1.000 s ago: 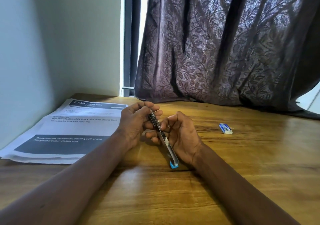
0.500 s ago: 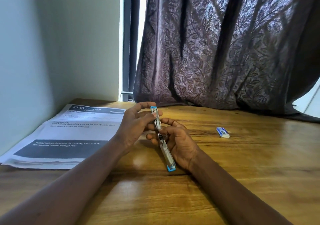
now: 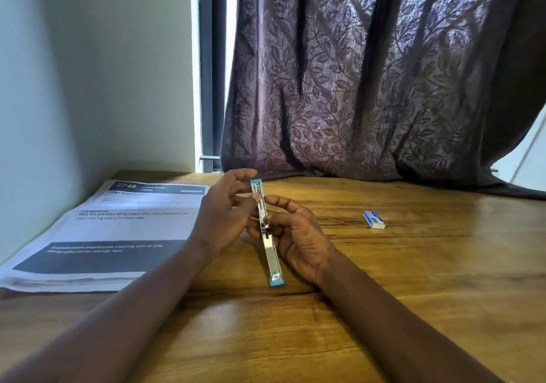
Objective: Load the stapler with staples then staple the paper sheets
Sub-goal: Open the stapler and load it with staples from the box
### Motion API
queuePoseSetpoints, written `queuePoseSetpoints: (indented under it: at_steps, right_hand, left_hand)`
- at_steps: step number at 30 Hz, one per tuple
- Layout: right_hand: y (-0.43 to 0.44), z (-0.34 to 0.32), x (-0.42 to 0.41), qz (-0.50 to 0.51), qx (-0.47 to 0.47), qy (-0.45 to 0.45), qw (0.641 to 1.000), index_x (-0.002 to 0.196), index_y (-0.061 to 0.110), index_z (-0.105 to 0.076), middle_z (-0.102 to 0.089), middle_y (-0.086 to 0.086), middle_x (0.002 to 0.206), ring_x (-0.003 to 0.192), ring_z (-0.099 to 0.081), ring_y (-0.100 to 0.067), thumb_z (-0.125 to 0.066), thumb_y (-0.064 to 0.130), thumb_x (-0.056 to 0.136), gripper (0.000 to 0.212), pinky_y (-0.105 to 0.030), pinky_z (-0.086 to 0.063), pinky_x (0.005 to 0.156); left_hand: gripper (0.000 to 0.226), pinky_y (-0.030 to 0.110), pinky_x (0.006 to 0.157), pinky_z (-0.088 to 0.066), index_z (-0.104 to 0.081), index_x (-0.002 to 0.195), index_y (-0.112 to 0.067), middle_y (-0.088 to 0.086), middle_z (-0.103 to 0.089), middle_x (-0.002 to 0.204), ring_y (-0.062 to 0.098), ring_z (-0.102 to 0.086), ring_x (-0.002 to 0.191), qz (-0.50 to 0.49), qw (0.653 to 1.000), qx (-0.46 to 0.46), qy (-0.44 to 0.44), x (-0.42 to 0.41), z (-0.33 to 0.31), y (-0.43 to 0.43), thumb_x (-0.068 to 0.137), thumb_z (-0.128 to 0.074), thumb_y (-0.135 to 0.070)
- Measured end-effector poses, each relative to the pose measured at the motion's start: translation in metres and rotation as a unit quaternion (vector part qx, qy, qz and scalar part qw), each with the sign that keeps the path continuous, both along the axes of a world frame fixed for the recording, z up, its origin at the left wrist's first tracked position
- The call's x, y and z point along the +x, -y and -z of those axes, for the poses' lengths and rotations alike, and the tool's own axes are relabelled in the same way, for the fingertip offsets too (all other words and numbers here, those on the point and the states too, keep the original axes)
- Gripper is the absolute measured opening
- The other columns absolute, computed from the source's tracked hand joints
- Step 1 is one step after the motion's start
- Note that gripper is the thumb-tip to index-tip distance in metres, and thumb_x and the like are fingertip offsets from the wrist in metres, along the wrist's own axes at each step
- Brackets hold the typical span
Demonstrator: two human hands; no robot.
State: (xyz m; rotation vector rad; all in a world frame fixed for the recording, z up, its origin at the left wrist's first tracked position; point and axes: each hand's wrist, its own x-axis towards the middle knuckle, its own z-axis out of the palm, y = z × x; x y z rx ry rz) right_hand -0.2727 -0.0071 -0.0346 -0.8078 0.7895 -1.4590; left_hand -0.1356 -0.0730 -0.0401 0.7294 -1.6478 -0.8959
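Stapler [image 3: 267,232], frame centre, swung open: your right hand [image 3: 298,235] grip pinches its hinge, left hand [image 3: 226,217] grip pinches the upper arm. Rigid, light, slick metal; hold near the hinge. Staple box [image 3: 373,219] right, paper sheets [image 3: 118,229] left on worktop [image 3: 413,279].

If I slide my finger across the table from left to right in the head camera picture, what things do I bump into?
paper sheets → left hand → stapler → right hand → small staple box
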Motion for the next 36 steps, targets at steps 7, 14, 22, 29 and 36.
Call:
queuePoseSetpoints:
  at_steps: [7,14,22,29,36]
  right_hand:
    - [0.004,0.001,-0.005,0.066,-0.023,0.014,0.997,0.114,0.001,-0.064,-0.071,-0.031,0.112,0.090,-0.071,-0.029,-0.059,-0.016,0.089,0.031,-0.042,-0.061,0.084]
    - [0.006,0.002,-0.007,0.089,-0.045,0.016,0.995,0.118,-0.002,-0.064,-0.074,-0.020,0.095,0.075,-0.070,-0.021,-0.060,-0.017,0.088,0.033,-0.034,-0.061,0.076]
    - [0.005,0.008,-0.008,0.137,-0.073,-0.144,0.977,0.121,0.011,-0.065,-0.077,-0.017,0.103,0.083,-0.070,-0.025,-0.064,-0.008,0.093,0.034,-0.039,-0.058,0.081]
    - [0.009,0.018,-0.008,0.150,-0.070,-0.187,0.968,0.123,0.012,-0.065,-0.076,-0.023,0.100,0.088,-0.070,-0.028,-0.057,-0.012,0.095,0.038,-0.044,-0.058,0.088]
    - [0.016,0.018,-0.011,0.159,-0.050,-0.162,0.973,0.114,0.012,-0.069,-0.076,-0.021,0.094,0.080,-0.072,-0.023,-0.062,-0.010,0.092,0.032,-0.037,-0.061,0.076]
  left_hand:
    - [0.051,0.032,0.078,-0.060,-0.055,0.130,-0.035,-0.014,-0.051,0.138,0.003,-0.059,0.114,-0.094,0.947,-0.244,0.186,0.007,0.001,0.002,0.085,-0.078,-0.030]
    - [0.027,0.034,0.075,-0.058,-0.071,0.115,-0.033,-0.009,-0.058,0.123,0.012,-0.059,0.108,-0.116,0.913,-0.297,0.256,0.010,-0.005,0.000,0.088,-0.075,-0.033]
    - [0.025,0.018,0.059,-0.033,-0.071,0.115,-0.037,-0.012,-0.063,0.109,0.007,-0.058,0.087,-0.115,0.872,-0.330,0.343,0.015,-0.009,0.004,0.092,-0.068,-0.045]
    - [0.014,0.026,0.060,-0.051,-0.069,0.088,-0.033,-0.015,-0.068,0.078,0.009,-0.063,0.068,-0.059,0.946,-0.204,0.245,0.008,0.002,0.000,0.084,-0.081,-0.038]
    - [0.011,0.025,0.061,-0.056,-0.073,0.082,-0.024,-0.007,-0.074,0.080,0.013,-0.068,0.067,-0.007,0.979,-0.113,0.169,0.003,0.004,-0.002,0.083,-0.084,-0.022]
